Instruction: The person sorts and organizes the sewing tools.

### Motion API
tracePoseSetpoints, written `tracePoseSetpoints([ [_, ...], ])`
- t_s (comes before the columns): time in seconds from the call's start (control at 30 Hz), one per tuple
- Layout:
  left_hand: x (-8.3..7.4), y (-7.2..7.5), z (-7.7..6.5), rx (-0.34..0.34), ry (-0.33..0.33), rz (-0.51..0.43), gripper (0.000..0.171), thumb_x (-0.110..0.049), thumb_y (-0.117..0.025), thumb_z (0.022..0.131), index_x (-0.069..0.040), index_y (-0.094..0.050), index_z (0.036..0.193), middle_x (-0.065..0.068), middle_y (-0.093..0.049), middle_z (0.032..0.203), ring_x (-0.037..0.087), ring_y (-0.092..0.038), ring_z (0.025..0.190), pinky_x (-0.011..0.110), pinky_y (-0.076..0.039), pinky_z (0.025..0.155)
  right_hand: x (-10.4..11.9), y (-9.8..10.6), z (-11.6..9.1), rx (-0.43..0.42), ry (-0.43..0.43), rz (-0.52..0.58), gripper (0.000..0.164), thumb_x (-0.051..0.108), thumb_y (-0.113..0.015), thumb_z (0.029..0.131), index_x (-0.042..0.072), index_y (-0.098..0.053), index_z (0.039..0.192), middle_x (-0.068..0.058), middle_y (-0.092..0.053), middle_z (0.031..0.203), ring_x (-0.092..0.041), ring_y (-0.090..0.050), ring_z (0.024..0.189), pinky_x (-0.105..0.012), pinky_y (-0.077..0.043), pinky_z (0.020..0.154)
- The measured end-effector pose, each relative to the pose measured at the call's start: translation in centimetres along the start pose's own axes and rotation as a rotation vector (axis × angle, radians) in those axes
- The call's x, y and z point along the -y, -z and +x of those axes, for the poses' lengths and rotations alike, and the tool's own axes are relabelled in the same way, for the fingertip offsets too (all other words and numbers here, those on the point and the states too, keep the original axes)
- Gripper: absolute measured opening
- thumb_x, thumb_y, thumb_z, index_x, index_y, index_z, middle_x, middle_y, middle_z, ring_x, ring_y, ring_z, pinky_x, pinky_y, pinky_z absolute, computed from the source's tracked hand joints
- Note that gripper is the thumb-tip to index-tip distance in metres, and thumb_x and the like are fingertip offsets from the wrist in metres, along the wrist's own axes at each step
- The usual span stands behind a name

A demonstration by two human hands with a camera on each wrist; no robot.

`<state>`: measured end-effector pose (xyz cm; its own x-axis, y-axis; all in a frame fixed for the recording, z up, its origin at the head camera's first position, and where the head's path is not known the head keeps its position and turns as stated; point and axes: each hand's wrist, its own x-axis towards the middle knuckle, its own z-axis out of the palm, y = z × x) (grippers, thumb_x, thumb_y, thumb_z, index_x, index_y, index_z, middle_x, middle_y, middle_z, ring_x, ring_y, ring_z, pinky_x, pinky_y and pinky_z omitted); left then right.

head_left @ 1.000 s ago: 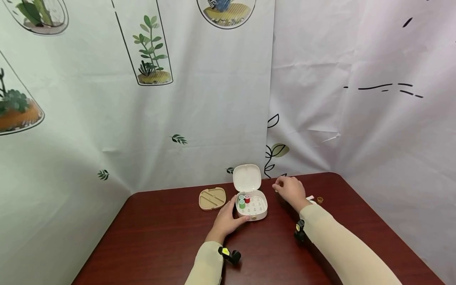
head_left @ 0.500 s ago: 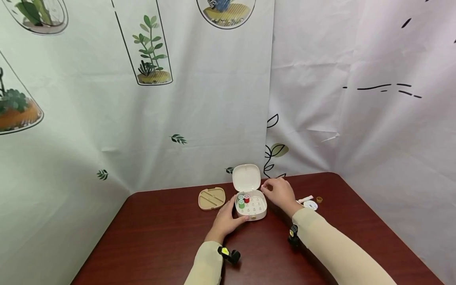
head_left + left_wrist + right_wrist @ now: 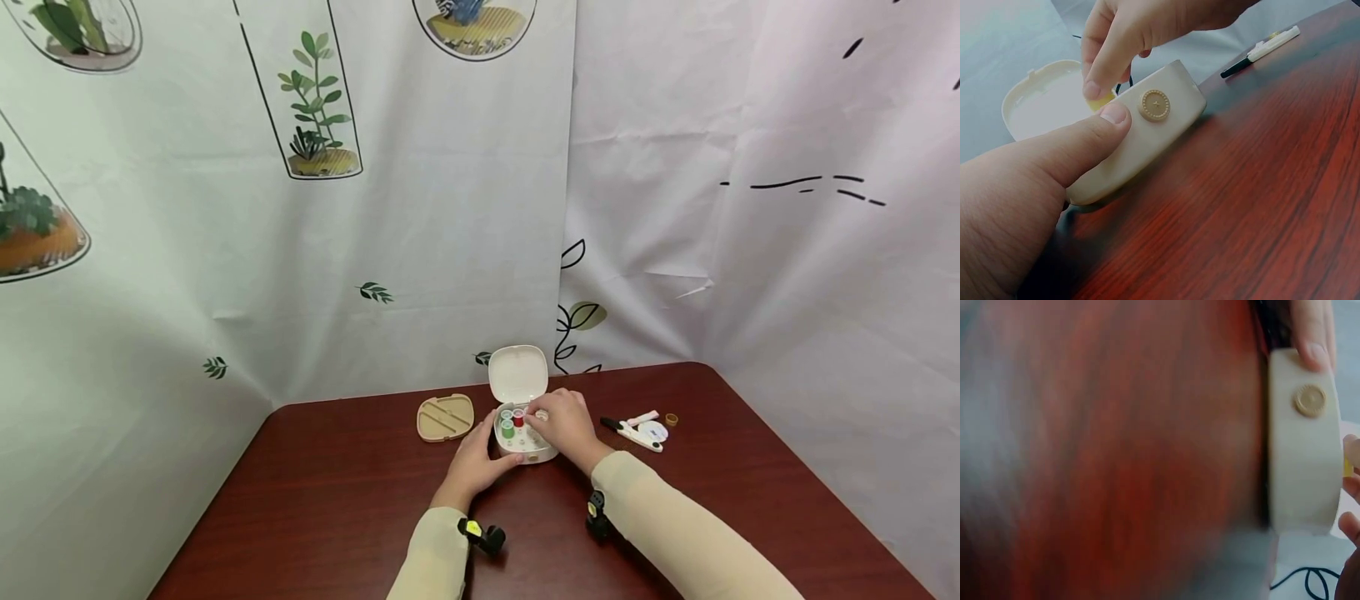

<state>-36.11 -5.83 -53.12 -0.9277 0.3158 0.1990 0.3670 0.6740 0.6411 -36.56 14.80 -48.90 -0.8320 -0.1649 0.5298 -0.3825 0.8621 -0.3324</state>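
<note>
A white sewing box (image 3: 534, 458) stands on the table with its lid (image 3: 519, 375) raised at the back. My left hand (image 3: 472, 468) grips its left side, thumb across the front beside a button-shaped catch (image 3: 1154, 105). Inside, at the left, sit a green thread spool (image 3: 507, 430), a red one (image 3: 518, 420) and a paler one (image 3: 507, 414). Over the box's right part, my right hand (image 3: 567, 425) pinches a small yellow thread spool (image 3: 1101, 101), mostly hidden by the fingertips. It overlaps the box's upper rim in the left wrist view.
A tan tray (image 3: 446, 418) lies left of the box. To the right are black-and-white thread snips (image 3: 637, 437), a white disc (image 3: 656, 430), a slim pale pink piece (image 3: 642, 417) and a gold ring (image 3: 671, 420). A patterned cloth (image 3: 450, 250) hangs behind the table.
My right hand has moved left from beside the box to above its inside, uncovering the snips on the right. My left hand keeps its grip on the box.
</note>
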Motion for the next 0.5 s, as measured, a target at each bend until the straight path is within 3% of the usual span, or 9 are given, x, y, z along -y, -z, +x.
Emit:
tracePoseSetpoints([
  [0.17,0.1,0.0,0.0,-0.006,-0.002,0.003,0.1,-0.061,-0.076,0.082,-0.014,-0.033,0.16,0.017,-0.042,0.156,0.038,-0.039,0.143,0.058,-0.035,0.113,0.7,-0.8,-0.4,-0.004,0.001,0.022,0.009,0.029,-0.084,0.082,0.027,-0.076,0.079,0.004,-0.075,0.098,-0.022,-0.061,0.094,-0.054,-0.041,0.094],
  [0.5,0.4,-0.2,0.0,-0.021,-0.041,-0.007,0.1,-0.058,-0.076,0.083,-0.01,-0.033,0.159,0.019,-0.043,0.154,0.039,-0.041,0.142,0.058,-0.035,0.112,1.4,-1.7,-0.4,0.027,-0.109,0.046,0.008,0.033,-0.085,0.08,0.027,-0.08,0.082,0.002,-0.075,0.106,-0.022,-0.06,0.096,-0.055,-0.039,0.099],
])
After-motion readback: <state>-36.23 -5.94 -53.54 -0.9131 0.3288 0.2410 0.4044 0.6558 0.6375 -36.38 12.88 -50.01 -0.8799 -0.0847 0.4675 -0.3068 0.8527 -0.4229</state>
